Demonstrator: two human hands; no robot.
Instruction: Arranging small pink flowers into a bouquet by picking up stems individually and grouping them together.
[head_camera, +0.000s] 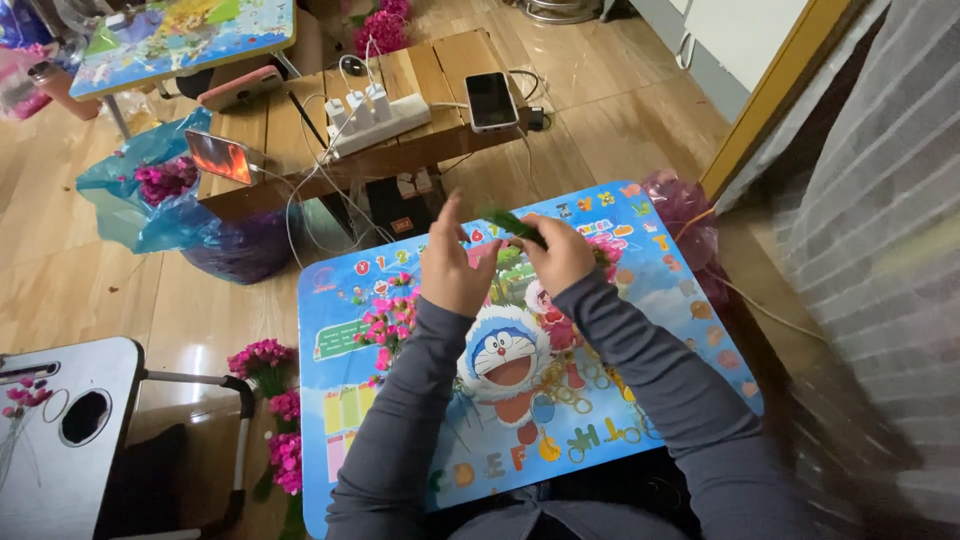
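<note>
Both my hands are raised over a small blue cartoon-printed table (660, 300). My right hand (562, 255) pinches a green stem or leaf piece (515, 225) that pokes out to the left between the hands. My left hand (452, 265) is close beside it, fingers curled with one finger pointing up; whether it touches the green piece is unclear. Pink artificial flowers (388, 325) lie on the table just left of my left forearm. Several thin yellow wire loops (572, 392) lie on the table between my grey sleeves.
A low wooden bench (450, 60) ahead carries a power strip (375, 115), a phone (490, 100) and a lit phone (222, 157). A blue bag of pink flowers (150, 185) sits left. Pink flower bunches (275, 410) lie on the floor by a white side table (60, 440).
</note>
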